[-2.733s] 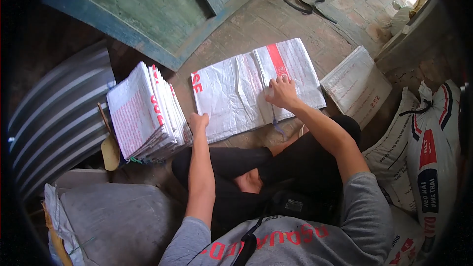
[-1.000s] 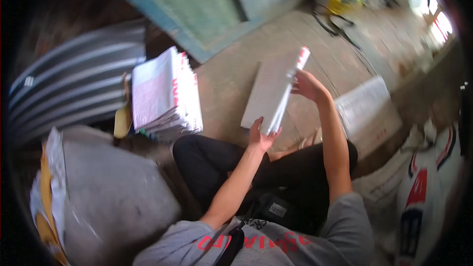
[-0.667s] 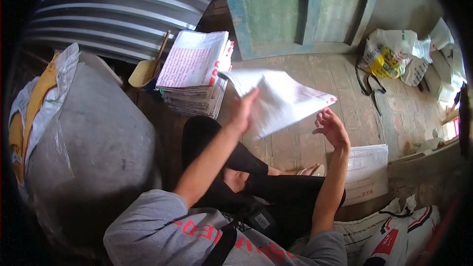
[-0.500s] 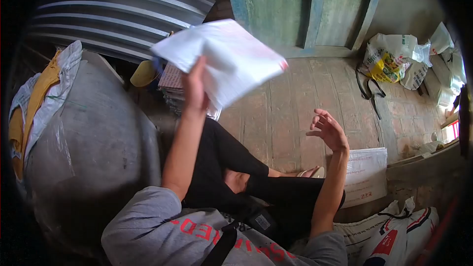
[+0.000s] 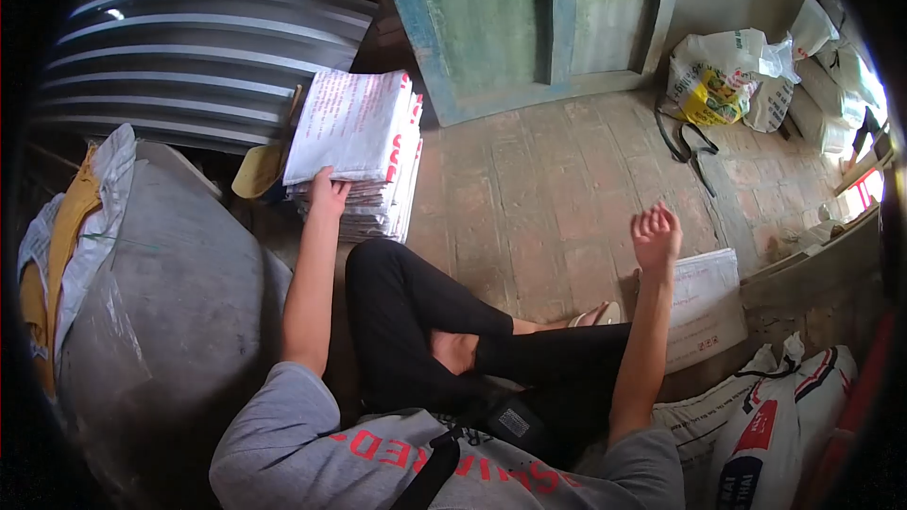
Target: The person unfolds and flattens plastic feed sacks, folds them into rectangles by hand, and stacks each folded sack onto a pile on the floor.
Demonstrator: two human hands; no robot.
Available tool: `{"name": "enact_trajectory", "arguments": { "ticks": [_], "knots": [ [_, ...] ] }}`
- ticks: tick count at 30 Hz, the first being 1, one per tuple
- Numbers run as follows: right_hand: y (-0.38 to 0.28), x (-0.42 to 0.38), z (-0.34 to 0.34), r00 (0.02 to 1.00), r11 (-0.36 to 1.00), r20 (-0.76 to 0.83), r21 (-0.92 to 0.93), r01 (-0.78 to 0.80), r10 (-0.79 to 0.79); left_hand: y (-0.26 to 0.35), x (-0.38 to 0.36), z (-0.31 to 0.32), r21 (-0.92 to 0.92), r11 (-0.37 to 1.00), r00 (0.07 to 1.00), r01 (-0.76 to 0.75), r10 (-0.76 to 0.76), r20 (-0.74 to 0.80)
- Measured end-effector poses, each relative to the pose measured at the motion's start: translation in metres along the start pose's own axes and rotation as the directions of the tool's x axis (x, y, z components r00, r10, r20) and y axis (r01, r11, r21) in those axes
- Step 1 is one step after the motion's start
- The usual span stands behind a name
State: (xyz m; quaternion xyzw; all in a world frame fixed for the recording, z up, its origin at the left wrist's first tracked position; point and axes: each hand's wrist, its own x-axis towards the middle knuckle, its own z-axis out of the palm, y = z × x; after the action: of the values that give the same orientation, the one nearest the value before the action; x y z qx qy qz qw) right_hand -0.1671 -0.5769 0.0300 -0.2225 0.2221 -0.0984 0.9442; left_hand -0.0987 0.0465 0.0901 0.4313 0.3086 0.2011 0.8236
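A tall stack of folded white printed sacks (image 5: 348, 127) stands on the floor at the left, beyond my knee. My left hand (image 5: 328, 193) is at the near edge of its top sack, with the fingertips on the edge and the thumb hidden. To the right, my right hand (image 5: 655, 235) is raised over the floor with its fingers curled; whether they hold anything is not visible. Just below that hand, a flat pile of white printed sacks (image 5: 704, 307) lies beside my leg.
A grey bulky object (image 5: 179, 293) fills the left side. Corrugated metal (image 5: 208, 57) and a yellowish scoop (image 5: 257, 171) are behind. A green door (image 5: 491, 28), plastic bags (image 5: 713, 76) and filled sacks (image 5: 775, 434) stand around the brick floor (image 5: 529, 198).
The white folded sack that my left hand held in the air now lies on the left stack. My right hand has moved slightly right, its fingers more curled. The view has shifted.
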Motion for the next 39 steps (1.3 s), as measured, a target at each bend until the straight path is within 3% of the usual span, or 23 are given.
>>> {"name": "enact_trajectory", "arguments": {
  "ticks": [2,4,5,6,7,8,9,10,11,12,13,15,17,19,22,27,30,32,33,34,35,38,39],
  "knots": [
    [-0.010,0.039,-0.062,0.970,0.992,-0.244,0.117,0.040,-0.010,-0.002,-0.033,0.011,0.004,0.994,0.987,-0.112,0.112,-0.113],
    [0.001,0.071,-0.125,0.906,0.996,-0.419,-0.073,0.041,-0.068,-0.048,-0.054,0.017,0.255,0.779,0.771,-0.573,0.618,-0.154],
    [-0.001,0.080,-0.154,0.864,0.972,-0.483,-0.234,0.029,-0.142,-0.061,-0.084,0.026,0.366,0.625,0.692,-0.689,0.718,0.076],
    [-0.002,0.074,-0.169,0.848,0.937,-0.490,-0.349,0.020,-0.201,-0.073,-0.107,0.038,0.286,0.614,0.677,-0.735,0.688,0.262],
    [0.005,0.058,-0.174,0.891,0.884,-0.384,-0.466,0.039,-0.242,-0.085,-0.103,0.040,0.305,0.737,0.777,-0.603,0.456,0.434],
    [0.013,0.043,-0.175,0.941,0.776,-0.190,-0.621,0.106,-0.280,-0.098,-0.103,0.053,0.199,0.758,0.658,-0.621,0.367,0.657],
    [0.020,0.030,-0.173,0.951,0.647,-0.015,-0.736,0.199,-0.310,-0.111,-0.092,0.056,0.243,0.848,0.564,-0.471,0.077,0.822],
    [0.031,0.017,-0.168,0.946,0.573,0.111,-0.772,0.275,-0.303,-0.111,-0.120,0.072,0.448,0.834,0.597,-0.321,-0.189,0.780],
    [0.033,0.013,-0.157,0.961,0.675,-0.072,-0.725,0.133,-0.267,-0.139,-0.103,0.071,0.560,0.767,0.486,-0.315,-0.376,0.789],
    [0.026,0.013,-0.134,0.856,0.952,-0.516,-0.282,-0.123,-0.042,-0.174,-0.090,0.067,0.570,0.663,0.378,-0.484,-0.429,0.820],
    [0.012,0.016,-0.108,0.559,0.961,-0.790,0.272,-0.048,0.252,-0.199,-0.083,0.063,0.538,0.540,0.284,-0.647,-0.484,0.828],
    [0.003,0.015,-0.081,0.374,0.892,-0.861,0.424,0.157,0.344,-0.220,-0.105,0.059,0.537,0.501,0.246,-0.679,-0.534,0.809],
    [0.003,0.024,-0.090,0.398,0.886,-0.862,0.417,0.205,0.313,-0.227,-0.114,0.054,0.402,0.194,0.231,-0.895,-0.570,0.788],
    [-0.003,0.019,-0.075,0.338,0.825,-0.879,0.448,0.345,0.336,-0.219,-0.115,0.057,0.439,0.222,0.217,-0.871,-0.628,0.747],
    [-0.001,0.009,-0.059,0.347,0.953,-0.922,0.247,0.178,0.174,-0.213,-0.122,0.062,0.518,0.320,0.257,-0.793,-0.596,0.761],
    [0.006,0.027,-0.068,0.149,0.898,-0.975,0.209,0.386,0.163,-0.223,-0.108,0.066,0.535,0.324,0.301,-0.780,-0.555,0.775],
    [-0.002,0.039,-0.086,-0.104,0.957,-0.990,0.061,0.285,0.094,-0.228,-0.100,0.066,0.544,0.287,0.318,-0.788,-0.567,0.760],
    [-0.007,0.043,-0.090,-0.163,0.967,-0.984,-0.107,0.233,-0.070,-0.234,-0.097,0.065,0.514,0.306,0.305,-0.801,-0.531,0.791],
    [-0.006,0.034,-0.072,-0.164,0.876,-0.962,-0.266,0.402,-0.217,-0.231,-0.098,0.066,0.507,0.309,0.306,-0.805,-0.516,0.800],
    [-0.010,0.014,-0.061,-0.047,0.788,-0.893,-0.418,0.452,-0.447,-0.230,-0.098,0.065,0.512,0.319,0.312,-0.798,-0.507,0.803],
    [-0.012,0.024,-0.056,-0.233,0.588,-0.808,-0.562,0.582,-0.541,-0.226,-0.103,0.068,0.522,0.327,0.326,-0.788,-0.498,0.803],
    [0.001,0.013,-0.029,-0.196,0.114,-0.269,-0.815,0.569,-0.943,-0.223,-0.108,0.074,0.505,0.369,0.317,-0.781,-0.461,0.828],
    [0.007,-0.008,-0.001,-0.014,0.063,-0.071,-0.947,0.314,-0.997,-0.221,-0.112,0.077,0.513,0.390,0.327,-0.765,-0.450,0.831]
  ]
}}
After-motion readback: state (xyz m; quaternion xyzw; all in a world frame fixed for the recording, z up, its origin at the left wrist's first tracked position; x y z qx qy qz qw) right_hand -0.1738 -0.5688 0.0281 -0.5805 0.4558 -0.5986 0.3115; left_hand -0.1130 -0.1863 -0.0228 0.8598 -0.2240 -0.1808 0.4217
